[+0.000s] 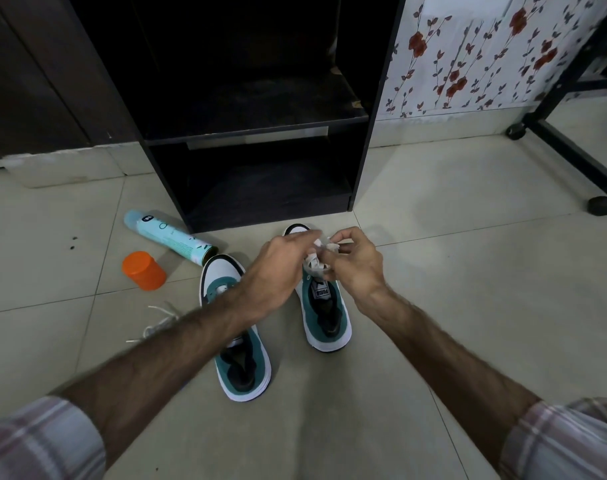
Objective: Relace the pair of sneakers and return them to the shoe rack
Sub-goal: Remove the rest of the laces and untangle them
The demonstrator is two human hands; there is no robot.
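You were part way through the job. The right sneaker [324, 299] sat on the floor [468, 271] at about 12 o'clock from you, and its white lace [316, 261] was bunched up over the front of the shoe, so it looked like you were threading or tying it. I could not tell how many holes were done, because your hands hid them.

The left sneaker [238, 327] sat just beside it, at about 11 o'clock. Its lace [160, 322] lay loose on the tiles at 9 o'clock from that shoe, so that shoe looked not yet done.

The shoe rack [260, 133] stood at 12 o'clock, past the shoes. Both of its shelves looked dark and I saw no shoes in them. So putting the pair back was not done.

Your arms reached out and met over the right sneaker. Your left hand [281, 258] had its fingers pointing forward at the lace. It was blurry, so I could not tell if it held on. Your right hand [354, 258] was curled and pinched the lace.

A blue spray can [167, 237] lay at 10 o'clock, with an orange cap [143, 270] near it.
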